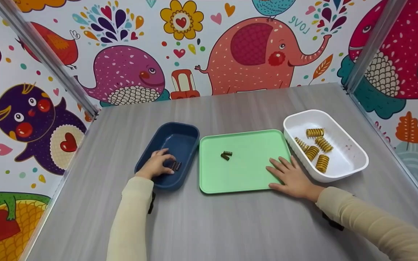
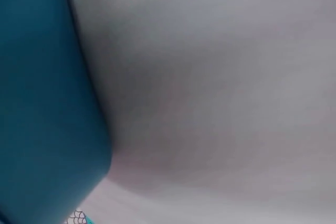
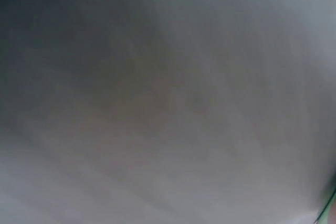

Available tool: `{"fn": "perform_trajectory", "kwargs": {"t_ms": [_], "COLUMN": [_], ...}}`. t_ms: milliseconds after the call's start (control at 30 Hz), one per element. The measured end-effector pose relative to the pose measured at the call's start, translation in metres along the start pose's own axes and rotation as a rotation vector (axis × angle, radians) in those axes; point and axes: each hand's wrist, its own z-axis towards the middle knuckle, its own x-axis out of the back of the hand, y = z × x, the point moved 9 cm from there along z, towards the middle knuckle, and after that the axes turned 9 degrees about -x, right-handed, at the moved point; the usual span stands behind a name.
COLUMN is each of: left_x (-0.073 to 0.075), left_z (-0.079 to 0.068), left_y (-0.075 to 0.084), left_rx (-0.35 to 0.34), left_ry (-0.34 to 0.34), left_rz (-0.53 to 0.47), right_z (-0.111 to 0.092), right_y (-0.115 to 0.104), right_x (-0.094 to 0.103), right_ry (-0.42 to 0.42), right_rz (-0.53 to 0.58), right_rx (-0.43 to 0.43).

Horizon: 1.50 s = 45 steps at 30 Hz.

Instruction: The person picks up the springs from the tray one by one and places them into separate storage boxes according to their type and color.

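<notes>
In the head view my left hand (image 1: 156,165) reaches into the navy blue bin (image 1: 191,132). Its thumb and forefinger are spread apart beside small dark coil springs (image 1: 176,166) lying on the bin floor. My right hand (image 1: 293,177) rests with fingers spread over the right edge of a light green tray (image 1: 241,177). Two more dark springs (image 1: 227,153) lie close together on that tray, left of its middle. The left wrist view has only the bin's outer wall (image 2: 42,98) and table; a blurred grey surface fills most of the right wrist view.
A white bin (image 1: 354,159) stands right of the tray, near my right hand, and holds several larger gold-coloured coil springs (image 1: 322,163). All containers sit on a grey wood-grain table (image 1: 209,224). Walls with cartoon animals (image 1: 252,54) and metal posts (image 1: 45,58) bound the table.
</notes>
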Motion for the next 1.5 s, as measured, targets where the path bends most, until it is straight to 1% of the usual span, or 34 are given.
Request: {"fn": "perform_trajectory", "kwargs": {"t_ms": [167, 400, 500, 633, 733, 833, 1000, 1167, 1400, 1500], "left_x": [0.006, 0.022, 0.027, 0.031, 0.035, 0.037, 0.037, 0.035, 0.023, 0.017], "left_z": [0.000, 0.006, 0.007, 0.008, 0.011, 0.016, 0.026, 0.035, 0.047, 0.050], "left_y": [0.004, 0.016, 0.021, 0.027, 0.035, 0.046, 0.067, 0.085, 0.103, 0.114], "left_rx": [-0.007, -0.048, -0.048, -0.058, -0.087, -0.121, -0.184, -0.230, -0.270, -0.294], "left_ry": [0.005, 0.039, 0.052, 0.078, 0.100, 0.108, 0.114, 0.128, 0.114, 0.106], "left_rz": [-0.027, -0.023, -0.060, -0.144, -0.195, -0.221, -0.242, -0.276, -0.317, -0.336], "right_z": [0.000, 0.001, 0.001, 0.000, 0.001, 0.001, 0.000, 0.001, 0.001, 0.001], "right_y": [0.000, 0.001, 0.002, 0.001, 0.000, 0.000, -0.001, 0.000, 0.001, 0.001], "right_x": [-0.001, -0.001, -0.002, -0.002, -0.002, 0.000, 0.000, -0.001, -0.001, 0.000], "right_ry": [-0.016, -0.007, -0.003, 0.000, 0.004, 0.010, 0.014, 0.002, 0.005, 0.004], "right_rz": [-0.016, -0.019, -0.013, -0.005, -0.007, -0.011, -0.016, -0.018, -0.020, -0.022], "right_rx": [-0.006, -0.007, -0.004, 0.003, 0.005, 0.007, 0.013, 0.006, 0.001, 0.001]}}
